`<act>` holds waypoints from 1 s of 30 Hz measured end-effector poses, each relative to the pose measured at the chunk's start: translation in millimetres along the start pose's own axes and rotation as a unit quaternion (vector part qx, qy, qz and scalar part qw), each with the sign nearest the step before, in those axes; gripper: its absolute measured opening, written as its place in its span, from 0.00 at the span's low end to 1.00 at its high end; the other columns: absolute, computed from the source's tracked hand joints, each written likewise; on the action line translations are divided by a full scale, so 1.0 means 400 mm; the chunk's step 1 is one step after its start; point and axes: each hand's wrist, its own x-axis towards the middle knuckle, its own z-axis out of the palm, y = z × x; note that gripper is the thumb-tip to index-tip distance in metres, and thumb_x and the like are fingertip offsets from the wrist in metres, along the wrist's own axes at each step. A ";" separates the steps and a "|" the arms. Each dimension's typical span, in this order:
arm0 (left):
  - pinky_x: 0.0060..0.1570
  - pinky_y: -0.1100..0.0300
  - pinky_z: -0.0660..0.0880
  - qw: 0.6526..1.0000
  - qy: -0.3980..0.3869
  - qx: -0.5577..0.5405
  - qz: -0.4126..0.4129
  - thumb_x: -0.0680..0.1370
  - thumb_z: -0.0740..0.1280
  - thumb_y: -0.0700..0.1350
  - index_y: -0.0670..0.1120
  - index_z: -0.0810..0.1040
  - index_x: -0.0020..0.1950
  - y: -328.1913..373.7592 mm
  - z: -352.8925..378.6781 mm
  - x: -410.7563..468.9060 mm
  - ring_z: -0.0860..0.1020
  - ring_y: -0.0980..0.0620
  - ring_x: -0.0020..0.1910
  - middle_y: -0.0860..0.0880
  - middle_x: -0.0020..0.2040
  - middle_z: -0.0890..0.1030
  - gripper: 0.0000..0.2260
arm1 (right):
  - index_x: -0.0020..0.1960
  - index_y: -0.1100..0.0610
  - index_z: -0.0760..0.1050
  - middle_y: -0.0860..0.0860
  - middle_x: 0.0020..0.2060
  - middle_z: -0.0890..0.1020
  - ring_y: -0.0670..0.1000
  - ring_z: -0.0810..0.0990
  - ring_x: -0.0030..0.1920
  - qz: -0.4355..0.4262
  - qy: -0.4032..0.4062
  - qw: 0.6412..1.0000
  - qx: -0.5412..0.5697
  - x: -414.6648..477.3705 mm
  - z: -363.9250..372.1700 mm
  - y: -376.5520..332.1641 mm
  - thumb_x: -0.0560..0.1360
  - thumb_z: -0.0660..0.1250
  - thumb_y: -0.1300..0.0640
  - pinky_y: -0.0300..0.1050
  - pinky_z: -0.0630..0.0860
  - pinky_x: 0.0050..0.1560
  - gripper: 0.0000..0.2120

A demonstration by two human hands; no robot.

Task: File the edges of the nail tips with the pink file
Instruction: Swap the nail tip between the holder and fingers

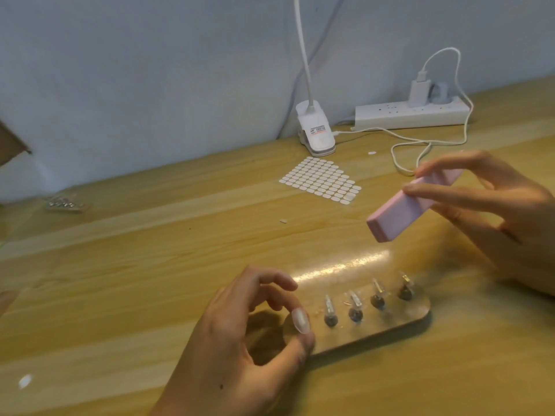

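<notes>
Right hand, at the right of the frame, pinches a chunky pink file block in the air. Left hand, lower centre, grips one glossy nail tip beside four small stands on a clear oval base.

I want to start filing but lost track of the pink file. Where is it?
The pink file is off the table at the right of the head view, held by the right hand, above the clear nail stand.
</notes>
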 end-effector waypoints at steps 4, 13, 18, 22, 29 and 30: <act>0.47 0.73 0.69 1.000 -0.012 0.019 0.011 0.67 0.68 0.55 0.63 0.69 0.54 -0.005 0.001 -0.004 0.78 0.54 0.47 0.60 0.44 0.79 0.18 | 0.64 0.51 0.75 0.57 0.60 0.75 0.43 0.70 0.63 -0.004 0.005 1.000 0.002 0.000 -0.002 -0.003 0.78 0.60 0.61 0.32 0.65 0.61 0.17; 0.42 0.58 0.71 0.996 -0.019 0.074 0.039 0.69 0.67 0.65 0.60 0.81 0.49 0.010 0.015 0.016 0.74 0.59 0.46 0.62 0.41 0.74 0.14 | 0.64 0.50 0.75 0.58 0.59 0.75 0.43 0.70 0.63 -0.006 0.002 1.000 0.000 0.001 0.000 -0.008 0.77 0.61 0.63 0.32 0.65 0.61 0.18; 0.40 0.53 0.75 0.996 0.007 0.062 0.063 0.72 0.68 0.57 0.57 0.83 0.45 0.004 0.024 0.020 0.74 0.58 0.44 0.59 0.41 0.74 0.07 | 0.65 0.52 0.74 0.57 0.60 0.75 0.44 0.71 0.63 -0.007 0.003 1.000 -0.004 0.001 0.002 -0.001 0.78 0.60 0.62 0.33 0.65 0.61 0.17; 0.42 0.53 0.73 0.979 0.037 0.138 0.146 0.73 0.68 0.54 0.58 0.83 0.42 0.012 0.025 0.017 0.74 0.56 0.46 0.59 0.44 0.76 0.05 | 0.65 0.48 0.74 0.55 0.60 0.75 0.46 0.72 0.63 -0.005 0.004 1.000 0.001 0.000 0.002 -0.001 0.78 0.61 0.62 0.35 0.66 0.61 0.18; 0.54 0.52 0.74 0.997 0.038 0.031 0.068 0.71 0.68 0.63 0.57 0.82 0.40 0.016 -0.033 0.054 0.81 0.61 0.48 0.63 0.44 0.82 0.11 | 0.64 0.51 0.75 0.56 0.60 0.75 0.52 0.74 0.61 0.003 0.013 1.000 -0.002 -0.002 0.001 -0.001 0.77 0.61 0.63 0.37 0.68 0.61 0.18; 0.51 0.51 0.74 0.992 0.078 0.030 0.093 0.73 0.69 0.55 0.54 0.82 0.43 0.019 -0.043 0.051 0.81 0.57 0.48 0.61 0.45 0.82 0.06 | 0.64 0.51 0.75 0.56 0.60 0.75 0.52 0.73 0.62 0.005 0.012 1.000 -0.002 -0.003 0.001 -0.002 0.77 0.60 0.63 0.38 0.69 0.61 0.18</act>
